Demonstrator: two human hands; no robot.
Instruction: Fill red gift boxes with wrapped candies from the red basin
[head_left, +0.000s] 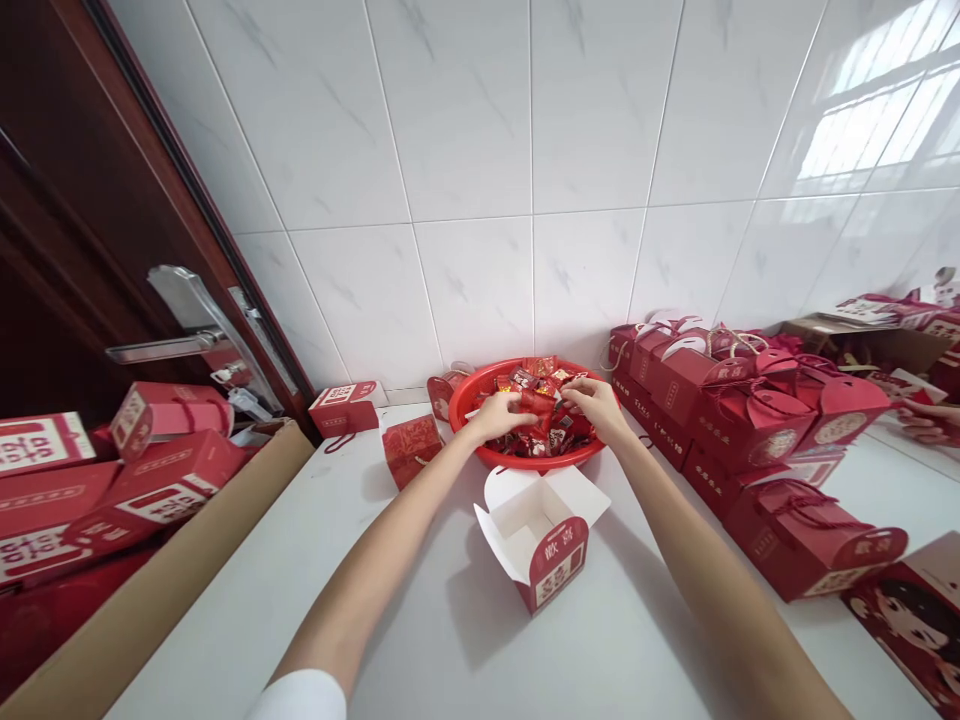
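Both my hands are over a red plastic basin point(491, 460) heaped with small wrapped candies point(523, 379). My left hand point(499, 416) is closed, its thumb and fingers pinching a shiny red candy packet point(537, 405). On the basin's right side, my right hand point(596, 402) has its fingers drawn together among the candies; what they grip, if anything, is too small to make out. In front of the basin, between my forearms, stands an open red gift box point(559, 565) with its white flaps spread. Its white inside shows no contents.
Red gift boxes point(739, 415) with rope handles are stacked on the right. A patterned red box point(411, 447) lies left of the basin. A cardboard carton point(187, 565) of red boxes stands at far left, beside a door handle point(210, 325). Another person's hand point(930, 422) shows at far right.
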